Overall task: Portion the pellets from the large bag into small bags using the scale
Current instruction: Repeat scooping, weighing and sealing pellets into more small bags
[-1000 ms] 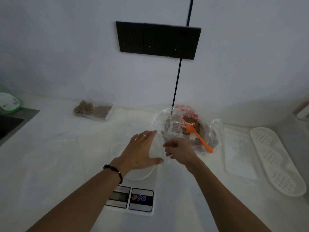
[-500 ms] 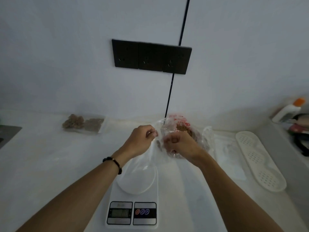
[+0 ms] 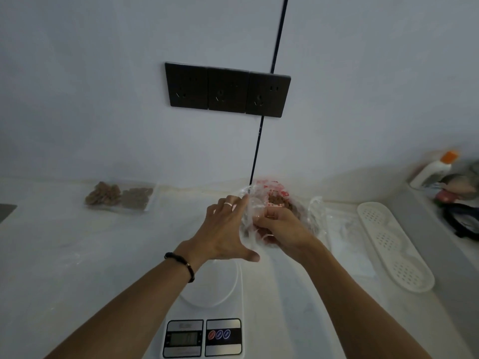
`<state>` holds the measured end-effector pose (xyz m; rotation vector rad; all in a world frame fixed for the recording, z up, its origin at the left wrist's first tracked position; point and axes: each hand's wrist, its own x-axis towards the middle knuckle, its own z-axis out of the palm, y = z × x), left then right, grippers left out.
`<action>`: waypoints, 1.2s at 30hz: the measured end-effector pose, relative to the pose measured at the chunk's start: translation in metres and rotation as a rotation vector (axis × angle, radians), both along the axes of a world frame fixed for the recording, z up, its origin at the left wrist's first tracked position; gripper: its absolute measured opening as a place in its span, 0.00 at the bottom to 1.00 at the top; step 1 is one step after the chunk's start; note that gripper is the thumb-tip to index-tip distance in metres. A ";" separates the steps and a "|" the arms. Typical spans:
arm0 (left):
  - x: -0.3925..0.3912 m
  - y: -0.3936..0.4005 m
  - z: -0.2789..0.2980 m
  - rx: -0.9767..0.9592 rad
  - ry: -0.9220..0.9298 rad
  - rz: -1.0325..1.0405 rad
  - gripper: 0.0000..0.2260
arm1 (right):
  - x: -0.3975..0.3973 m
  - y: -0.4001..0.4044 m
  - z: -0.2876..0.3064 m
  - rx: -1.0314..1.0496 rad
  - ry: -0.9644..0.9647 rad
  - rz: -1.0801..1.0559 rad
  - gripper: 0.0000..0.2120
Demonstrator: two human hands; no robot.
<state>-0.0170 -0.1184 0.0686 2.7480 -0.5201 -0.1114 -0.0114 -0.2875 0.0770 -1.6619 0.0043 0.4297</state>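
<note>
Hands met over the far end of the scale, head view only. Left hand was flat, fingers spread, thumb stuck out toward the person, palm against the side of a clear small bag; ring on one finger, dark bracelet on the wrist. Right hand had its fingers curled in, pinching the thin plastic of that small bag near its top edge. Film was crumpled and see-through, so its exact outline was hard to tell.

Large bag sat just behind both hands, against the wall, clear plastic with red print, mouth open, brown pellets visible inside. Small bag overlapped it in view; touching or not, could not tell.

Scale was white, on the counter, round platter under the left wrist, display and three buttons on the near edge. Digits too blurred to read.

Far left by the wall lay filled small bags of brown pellets, flat, well apart from the hands. Right of the large bag lay flat clear empty bags. Beside them was a white perforated tray. A white bottle with orange cap stood at far right. Black socket panel was on the wall above.
</note>
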 end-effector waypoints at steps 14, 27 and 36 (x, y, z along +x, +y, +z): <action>-0.001 -0.010 0.002 -0.118 -0.098 -0.061 0.43 | 0.000 -0.011 -0.007 -0.097 -0.017 0.017 0.06; 0.014 -0.030 -0.028 0.054 0.057 -0.029 0.40 | 0.026 -0.078 -0.063 -1.030 -0.260 -0.231 0.09; 0.040 -0.066 -0.039 0.235 0.066 -0.267 0.44 | 0.051 -0.083 -0.076 -1.158 -0.149 -0.038 0.07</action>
